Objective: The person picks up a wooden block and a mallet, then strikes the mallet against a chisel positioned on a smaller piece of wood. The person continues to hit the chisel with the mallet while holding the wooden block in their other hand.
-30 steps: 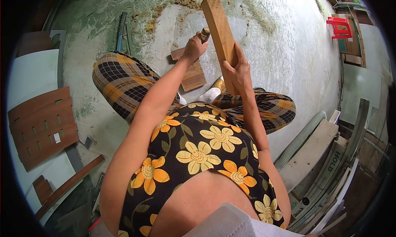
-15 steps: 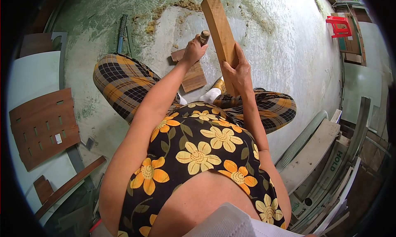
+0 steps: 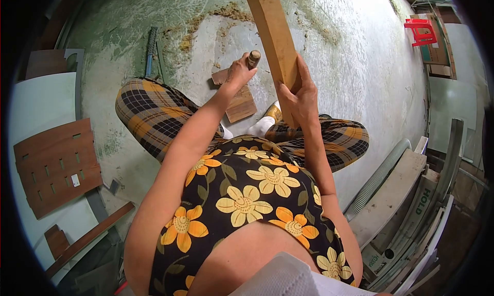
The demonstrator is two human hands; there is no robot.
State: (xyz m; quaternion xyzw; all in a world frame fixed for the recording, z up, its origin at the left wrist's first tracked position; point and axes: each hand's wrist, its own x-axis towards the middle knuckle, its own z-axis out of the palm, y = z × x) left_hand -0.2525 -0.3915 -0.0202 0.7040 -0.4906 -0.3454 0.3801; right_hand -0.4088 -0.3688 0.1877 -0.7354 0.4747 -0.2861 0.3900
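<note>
My left hand (image 3: 241,72) is closed around the round wooden handle (image 3: 253,59) of a tool, with the handle's end pointing up. The rest of that tool is hidden behind the hand. In my right hand (image 3: 301,98) is a long squared wooden block (image 3: 275,36), gripped near its lower end and tilted, its far end reaching the top of the view. The block and the handle are apart. Below my left hand, a short wooden board (image 3: 241,105) lies on the floor by my feet, with a darker brown piece (image 3: 219,77) beside it.
Wood shavings (image 3: 231,12) are scattered on the concrete floor ahead. A long narrow tool with a blue part (image 3: 150,54) lies beyond my left knee. A slotted brown panel (image 3: 59,164) is at left. A red stool (image 3: 421,32) and stacked boards (image 3: 393,193) are at right.
The whole view has shifted slightly, with the floor lower in it. The wooden block's far end has risen toward the top edge. Both hands keep their hold.
</note>
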